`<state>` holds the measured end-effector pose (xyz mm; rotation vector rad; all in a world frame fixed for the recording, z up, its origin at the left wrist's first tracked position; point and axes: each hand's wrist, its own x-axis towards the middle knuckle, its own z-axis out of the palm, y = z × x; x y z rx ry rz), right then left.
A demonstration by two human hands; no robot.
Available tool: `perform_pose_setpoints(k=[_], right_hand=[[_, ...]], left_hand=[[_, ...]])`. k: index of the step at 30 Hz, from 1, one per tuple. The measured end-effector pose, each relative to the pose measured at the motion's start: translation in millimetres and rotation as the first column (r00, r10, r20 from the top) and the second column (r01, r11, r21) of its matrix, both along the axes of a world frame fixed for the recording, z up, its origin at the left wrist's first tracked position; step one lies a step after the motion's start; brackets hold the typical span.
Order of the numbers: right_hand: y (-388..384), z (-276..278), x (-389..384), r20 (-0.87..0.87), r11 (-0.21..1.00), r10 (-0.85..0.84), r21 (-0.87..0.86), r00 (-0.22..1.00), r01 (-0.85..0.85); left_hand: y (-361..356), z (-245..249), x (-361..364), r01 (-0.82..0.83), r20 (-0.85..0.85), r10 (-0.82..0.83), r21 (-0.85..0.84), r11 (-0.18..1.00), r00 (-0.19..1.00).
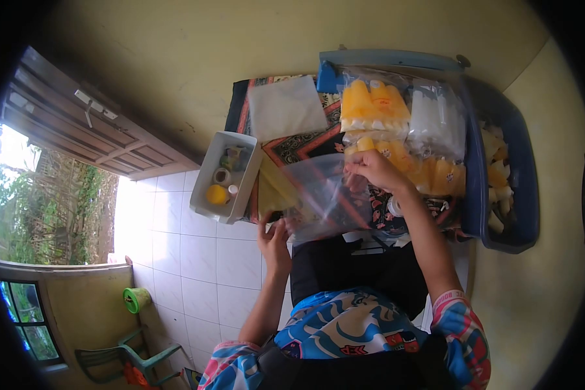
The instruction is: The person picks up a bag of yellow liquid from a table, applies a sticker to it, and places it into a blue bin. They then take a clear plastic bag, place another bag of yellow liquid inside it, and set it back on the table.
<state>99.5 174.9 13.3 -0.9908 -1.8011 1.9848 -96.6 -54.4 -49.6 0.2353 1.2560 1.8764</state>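
Observation:
A clear plastic bag (325, 198) is stretched between my two hands above a patterned cloth (296, 151). My left hand (274, 244) pinches the bag's lower left corner. At its upper right edge, my right hand (374, 170) grips the plastic with fingers closed. Just beyond the right hand lie packs of yellow-and-white tubes (376, 107), with a pack of white tubes (435, 120) beside them. A yellowish sheet (273, 185) lies left of the bag. Farther back rests a stack of translucent sheets (287, 107).
A white bin (197, 195) with a yellow round item and small rolls stands at the left. At the right is a blue tub (533, 195) holding more items. A green chair (146, 361) and a green basket (136, 299) are at lower left, near an open door (91, 123).

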Motion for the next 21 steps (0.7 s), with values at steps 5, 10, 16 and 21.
perform_pose_setpoints(k=[5, 10, 16, 21], right_hand=[[11, 12, 1, -0.082, 1.000, 0.010, -0.014, 0.997, -0.011], [7, 9, -8, -0.221, 0.940, -0.171, 0.257, 0.960, 0.227], [4, 34, -27, -0.484, 0.783, -0.296, 0.371, 0.824, 0.499], [-24, 25, -14, -0.575, 0.500, -0.380, 0.532, 0.724, 0.684]], left_hand=[[-1, -12, -11, 0.312, -0.036, -0.318, -0.106, 0.944, 0.948], [19, 13, -21, 0.276, -0.338, -0.294, -0.099, 0.956, 0.894], [65, 110, -40, -0.039, -0.939, 0.030, 0.018, 0.999, 0.344], [75, 164, -37, 0.073, -0.899, 0.401, 0.394, 0.916, -0.175]])
